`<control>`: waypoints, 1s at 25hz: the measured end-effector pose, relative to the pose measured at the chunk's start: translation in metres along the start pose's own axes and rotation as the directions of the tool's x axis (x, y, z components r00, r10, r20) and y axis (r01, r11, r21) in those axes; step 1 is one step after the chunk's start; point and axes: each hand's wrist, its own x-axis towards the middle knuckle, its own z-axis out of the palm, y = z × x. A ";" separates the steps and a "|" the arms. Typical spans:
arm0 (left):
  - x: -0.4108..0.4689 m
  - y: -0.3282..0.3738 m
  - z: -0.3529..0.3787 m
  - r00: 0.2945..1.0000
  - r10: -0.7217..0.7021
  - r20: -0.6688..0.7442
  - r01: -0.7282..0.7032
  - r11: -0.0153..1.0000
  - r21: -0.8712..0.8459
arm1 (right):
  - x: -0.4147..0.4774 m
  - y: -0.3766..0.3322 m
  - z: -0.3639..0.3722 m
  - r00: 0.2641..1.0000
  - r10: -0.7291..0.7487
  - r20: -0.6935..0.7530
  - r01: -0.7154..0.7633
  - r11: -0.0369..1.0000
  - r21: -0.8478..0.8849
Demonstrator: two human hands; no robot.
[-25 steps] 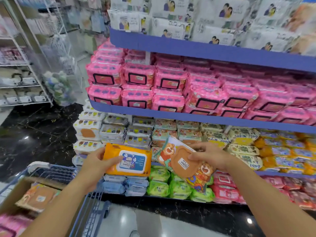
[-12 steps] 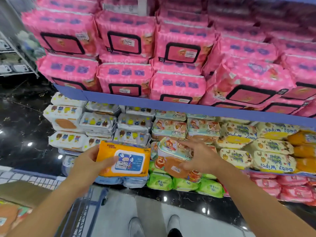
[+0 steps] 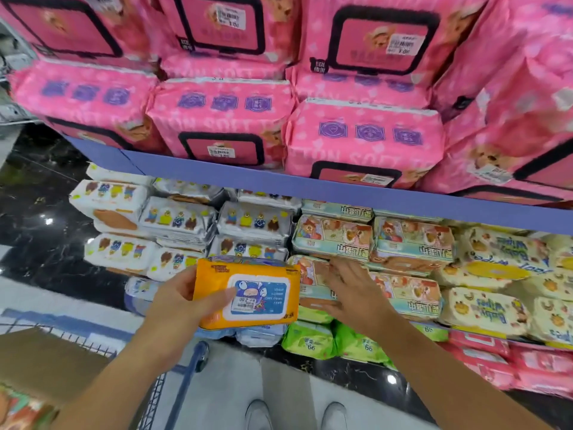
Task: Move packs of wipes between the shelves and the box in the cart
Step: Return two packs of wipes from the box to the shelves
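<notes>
While held: the orange plastic pack of wipes with a blue-and-white lid label (image 3: 248, 294) sits in the left hand (image 3: 183, 302), in front of the middle shelf.
Axis: its long side runs left to right, nearly level; the lid face is turned toward the camera, and the print on it reads upside down.
Left hand: closed on the pack's left end, thumb across the front face, fingers hidden behind.
Right hand: (image 3: 350, 293) open, fingers spread flat on a pale green bear-print pack of wipes (image 3: 313, 274) lying in the shelf row just right of the orange pack.
Shelf above: blue shelf edge (image 3: 341, 189) under large pink packs (image 3: 362, 141).
Cart: blue wire cart (image 3: 183, 377) at lower left, with a brown cardboard box (image 3: 46, 364) in it.
Hard to make out: box contents are cut off at the corner; the small label text is blurred.
</notes>
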 end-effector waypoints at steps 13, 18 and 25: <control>-0.042 0.030 -0.007 0.998 0.001 0.062 0.003 0.998 -0.058 | -0.030 -0.048 -0.054 0.930 0.363 0.047 -0.350 0.843 0.409; -0.075 0.072 0.007 0.982 0.055 0.180 -0.031 0.991 -0.131 | -0.061 -0.106 -0.155 0.776 0.579 0.250 -0.325 0.027 0.945; -0.135 0.168 0.062 0.889 0.232 0.394 -0.153 0.963 -0.222 | -0.127 -0.137 -0.280 0.749 0.662 -0.024 -0.043 0.085 0.995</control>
